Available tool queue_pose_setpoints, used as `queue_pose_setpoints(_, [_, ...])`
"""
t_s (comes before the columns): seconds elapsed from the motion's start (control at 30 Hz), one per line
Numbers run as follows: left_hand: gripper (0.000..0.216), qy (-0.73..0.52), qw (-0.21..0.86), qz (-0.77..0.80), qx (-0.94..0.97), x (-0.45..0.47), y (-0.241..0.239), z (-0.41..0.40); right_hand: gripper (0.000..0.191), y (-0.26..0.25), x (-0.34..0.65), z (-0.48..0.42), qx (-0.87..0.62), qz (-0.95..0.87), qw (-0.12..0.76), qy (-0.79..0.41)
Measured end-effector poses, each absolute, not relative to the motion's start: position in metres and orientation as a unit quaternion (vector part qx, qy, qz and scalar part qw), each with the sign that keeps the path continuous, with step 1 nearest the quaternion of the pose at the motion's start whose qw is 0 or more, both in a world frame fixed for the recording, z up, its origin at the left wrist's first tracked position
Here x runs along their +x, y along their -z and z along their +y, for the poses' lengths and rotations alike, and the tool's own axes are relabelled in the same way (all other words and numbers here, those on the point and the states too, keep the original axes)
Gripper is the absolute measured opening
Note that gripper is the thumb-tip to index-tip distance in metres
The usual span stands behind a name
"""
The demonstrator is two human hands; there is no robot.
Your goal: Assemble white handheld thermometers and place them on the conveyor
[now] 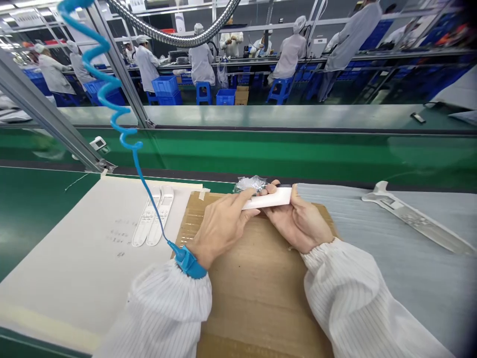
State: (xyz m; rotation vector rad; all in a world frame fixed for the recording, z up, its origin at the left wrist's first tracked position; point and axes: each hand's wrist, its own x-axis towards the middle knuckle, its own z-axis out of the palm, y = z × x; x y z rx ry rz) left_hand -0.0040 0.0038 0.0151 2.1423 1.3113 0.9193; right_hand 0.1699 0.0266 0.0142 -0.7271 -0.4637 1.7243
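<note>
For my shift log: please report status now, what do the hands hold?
Left hand and right hand holding white plastic bar. Clear plastic bag behind it. Blue coiled cord to wrist strap.

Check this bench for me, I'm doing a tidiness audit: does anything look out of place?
The blue coiled wrist-strap cord from the left hand drapes across the two white plastic parts on the paper sheet, lying right over them.

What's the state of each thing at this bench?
White plastic bar: held level between both hands.
Left hand: closed on bar, fingers on top.
Right hand: closed on bar, thumb on top.
Blue wrist strap: fastened on left wrist.
Blue coiled cord: attached to strap, slack.
Clear plastic bag: crumpled, beyond the hands.
Two white plastic parts: lying side by side on white sheet.
</note>
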Motion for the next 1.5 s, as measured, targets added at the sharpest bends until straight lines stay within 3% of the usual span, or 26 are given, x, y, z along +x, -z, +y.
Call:
queue_pose_setpoints(0.13, [0.031,-0.379,0.272,0.544,0.697,0.002,-0.022,0.003,0.030,-0.004,0.163,0.031,-0.351,-0.221,0.583,-0.699])
queue_pose_setpoints(0.23, [0.033,-0.439,0.221,0.664,0.564,-0.013,-0.025,0.026,0.026,0.004,0.162,0.033,-0.373,-0.221,0.588,-0.683])
queue_pose_setpoints(0.4, [0.046,-0.288,0.204,0.775,0.525,-0.070,-0.036,0.102,0.022,0.007,0.168,0.035,-0.367,-0.205,0.590,-0.690])
queue_pose_setpoints(0.67, [0.052,-0.261,0.117,0.784,0.550,-0.104,-0.056,0.162,0.027,0.010,0.168,0.037,-0.366,-0.217,0.585,-0.691])
queue_pose_setpoints(0.87, [0.019,-0.098,0.137,0.772,0.613,-0.135,-0.074,0.126,0.033,0.011,0.169,0.039,-0.364,-0.215,0.578,-0.698])
queue_pose_setpoints(1.03, [0.015,-0.041,0.137,0.715,0.684,-0.150,-0.074,0.085,0.043,0.013,0.168,0.038,-0.335,-0.220,0.584,-0.706])
queue_pose_setpoints(1.3, [0.032,0.012,0.052,0.669,0.742,-0.183,-0.058,0.092,0.058,0.016,0.162,0.042,-0.331,-0.230,0.605,-0.687])
queue_pose_setpoints(1.5, [0.048,-0.071,0.066,0.696,0.712,-0.117,-0.116,0.093,0.060,0.016,0.158,0.042,-0.309,-0.225,0.601,-0.702])
